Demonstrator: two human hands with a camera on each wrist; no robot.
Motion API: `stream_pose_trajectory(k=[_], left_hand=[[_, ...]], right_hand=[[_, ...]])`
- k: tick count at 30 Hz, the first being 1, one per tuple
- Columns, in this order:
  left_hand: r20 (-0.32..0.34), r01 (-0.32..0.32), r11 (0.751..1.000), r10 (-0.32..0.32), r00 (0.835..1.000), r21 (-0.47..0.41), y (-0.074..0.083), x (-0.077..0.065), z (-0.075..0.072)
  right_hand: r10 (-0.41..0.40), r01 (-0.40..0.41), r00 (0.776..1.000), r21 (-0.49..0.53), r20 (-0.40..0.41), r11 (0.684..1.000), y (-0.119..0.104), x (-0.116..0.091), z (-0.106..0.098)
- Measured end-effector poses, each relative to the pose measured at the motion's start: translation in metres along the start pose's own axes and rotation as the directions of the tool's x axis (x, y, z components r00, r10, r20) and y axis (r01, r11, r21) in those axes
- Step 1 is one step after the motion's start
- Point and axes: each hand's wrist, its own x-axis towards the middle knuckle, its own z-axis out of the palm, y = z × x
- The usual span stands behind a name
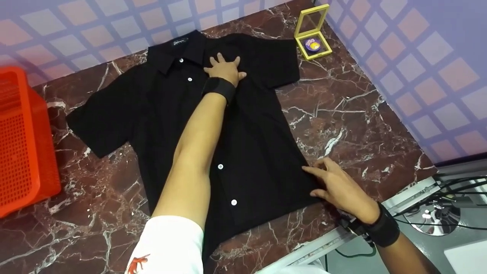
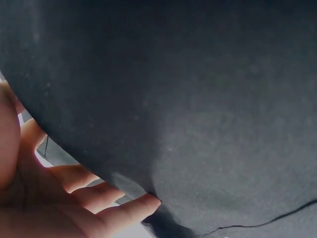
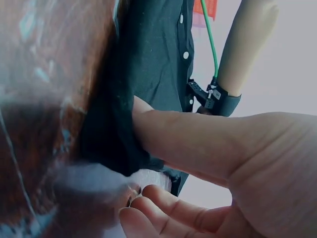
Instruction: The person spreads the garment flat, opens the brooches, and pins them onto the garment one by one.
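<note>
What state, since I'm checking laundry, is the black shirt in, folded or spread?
Spread: the black shirt lies across the table, both sleeves out.

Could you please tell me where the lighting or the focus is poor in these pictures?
Head view: the black shirt is so dark that its folds hardly show; left wrist view: the shirt looks soft and greyish, darker toward the top; right wrist view: the tabletop is blurred, and the upper-right background is washed out.
</note>
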Motion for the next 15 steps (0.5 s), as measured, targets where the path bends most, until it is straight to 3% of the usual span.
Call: stream_pose_trajectory(k=[8,15], left_hand=[[-0.05,-0.015,1.0,0.015,0.999,-0.016,-0.007,-0.003,0.003],[-0.057,-0.074,0.993,0.069,0.996,-0.093,-0.021,-0.016,-0.007]], right_hand=[[0.048,-0.05,0.998,0.029,0.051,0.998,-0.001,-0.002,0.001],[0.087,-0.09,0.994,0.045,0.067,0.995,0.0,-0.003,0.0]])
